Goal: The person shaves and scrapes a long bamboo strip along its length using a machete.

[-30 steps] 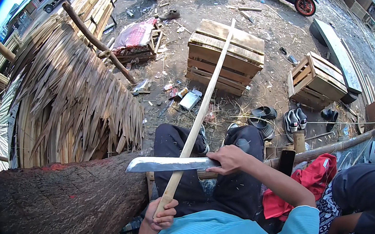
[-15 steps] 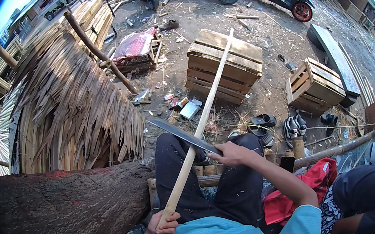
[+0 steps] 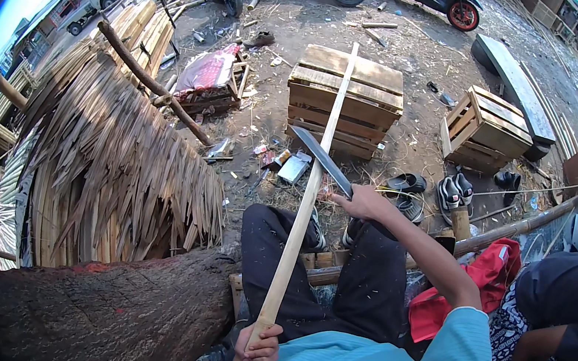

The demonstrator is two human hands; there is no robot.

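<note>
A light blue, finely ribbed top with elbow-length sleeves is worn, and dark trousers flecked with pale shavings; both hands are bare.

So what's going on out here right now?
A seated person in a light blue top grips the near end of a long pale bamboo strip with the left hand. The right hand holds a long dark machete against the strip, partway up. Wooden crates and sandals lie on the dirt beyond.

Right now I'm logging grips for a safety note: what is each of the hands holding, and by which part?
Left hand grips the long bamboo strip at its near, lower end. Right hand holds the machete by its handle, blade laid against the strip.
</note>
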